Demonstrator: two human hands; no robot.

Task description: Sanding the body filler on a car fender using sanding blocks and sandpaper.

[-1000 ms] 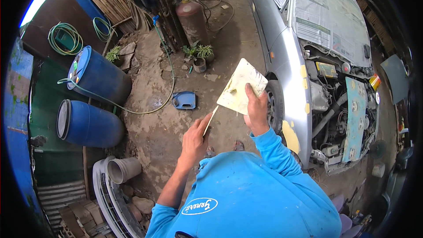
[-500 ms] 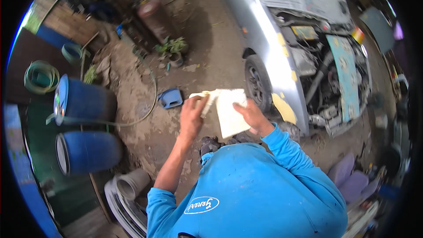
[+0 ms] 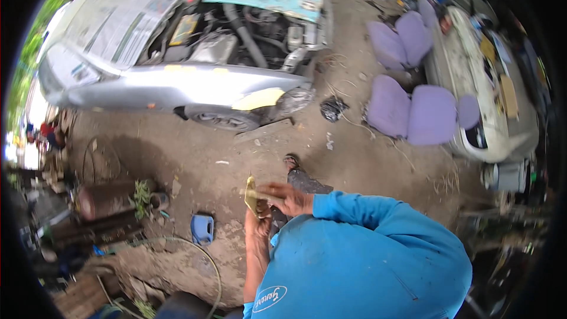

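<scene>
Both hands close together over bare dirt: right hand [image 3: 290,197] and left hand [image 3: 258,224] pinching a yellowish sheet [image 3: 250,195] (seen edge-on), near a blue jug [image 3: 202,228], silver car [image 3: 177,85] beyond.

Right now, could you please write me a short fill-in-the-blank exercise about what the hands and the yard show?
1. The left hand and right hand together hold a thin, pale ____ sheet.
2. The person's sleeves are ____ in colour.
3. The silver car has its engine bay ____, with no hood over it.
4. The seats on the ground are ____.

Missing words: yellow; blue; open; purple
</scene>
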